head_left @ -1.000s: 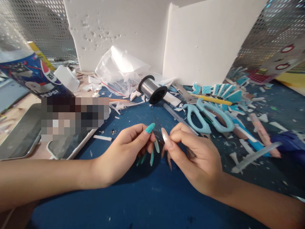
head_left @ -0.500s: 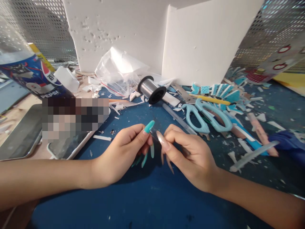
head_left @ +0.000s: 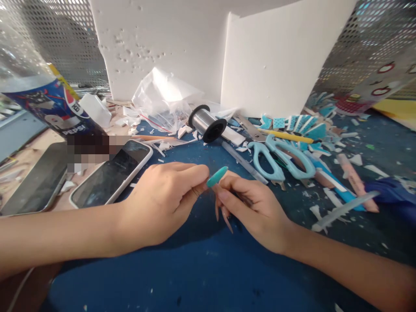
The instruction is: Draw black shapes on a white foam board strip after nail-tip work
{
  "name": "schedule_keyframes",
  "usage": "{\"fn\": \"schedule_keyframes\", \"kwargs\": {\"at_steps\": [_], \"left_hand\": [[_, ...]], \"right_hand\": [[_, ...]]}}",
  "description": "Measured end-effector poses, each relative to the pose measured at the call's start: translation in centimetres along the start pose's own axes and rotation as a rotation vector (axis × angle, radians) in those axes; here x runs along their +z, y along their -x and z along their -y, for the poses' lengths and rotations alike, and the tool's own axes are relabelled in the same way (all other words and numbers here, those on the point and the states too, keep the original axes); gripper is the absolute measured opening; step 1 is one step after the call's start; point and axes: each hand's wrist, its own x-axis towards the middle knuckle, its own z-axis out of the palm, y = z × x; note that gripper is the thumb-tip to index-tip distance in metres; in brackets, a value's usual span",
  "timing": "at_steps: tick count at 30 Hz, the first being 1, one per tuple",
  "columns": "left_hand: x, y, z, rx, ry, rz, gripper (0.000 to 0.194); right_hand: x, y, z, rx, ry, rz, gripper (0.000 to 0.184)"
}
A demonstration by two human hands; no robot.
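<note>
Over the blue table mat (head_left: 208, 277), my two hands meet, fingertips touching or nearly so. My left hand (head_left: 162, 201) is closed in a pinch, its back turned up and its long turquoise thumbnail (head_left: 217, 177) crossing toward the other hand. My right hand (head_left: 256, 208), with long pale nails, is also pinched closed, thumb against curled forefinger. Whatever lies between the fingers is too thin or too hidden to make out. Just beyond the hands lies a black-ended spool (head_left: 207, 123) wound with fine silvery wire or thread.
Light-blue-handled scissors (head_left: 276, 162), a yellow craft knife (head_left: 286, 135) and foam scraps lie right. Two phones (head_left: 112, 173) and a Pepsi bottle (head_left: 55, 108) are left. White foam boards (head_left: 276, 60) stand behind a clear plastic bag (head_left: 165, 95).
My left hand has rolled over, so its back now faces up and its thumbnail points right. The hands have come closer together; the right has barely moved.
</note>
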Motion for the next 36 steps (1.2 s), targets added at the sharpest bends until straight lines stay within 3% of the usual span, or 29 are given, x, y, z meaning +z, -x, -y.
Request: {"fn": "schedule_keyframes", "kwargs": {"at_steps": [6,13,26,32,36], "left_hand": [[-1.0,-0.8,0.0,0.122,-0.134,0.072,0.028],[-1.6,-1.2,0.0,0.177,-0.157,-0.077,0.033],[-1.1,-1.4,0.9,-0.086,-0.228,-0.058,0.022],[-0.8,-1.6,1.1,-0.031,-0.022,0.187,0.03],[-0.9,-1.6,1.2,0.098,-0.007,0.055,0.03]], "right_hand": [[0.0,-0.4,0.0,0.025,0.042,-0.017,0.036],[-0.1,-0.4,0.2,0.067,0.042,-0.005,0.039],[-0.2,-0.4,-0.2,0.08,-0.127,-0.025,0.031],[-0.2,-0.6,0.0,0.081,-0.192,-0.085,0.033],[-0.1,-0.7,-0.1,0.096,-0.232,-0.088,0.033]]}}
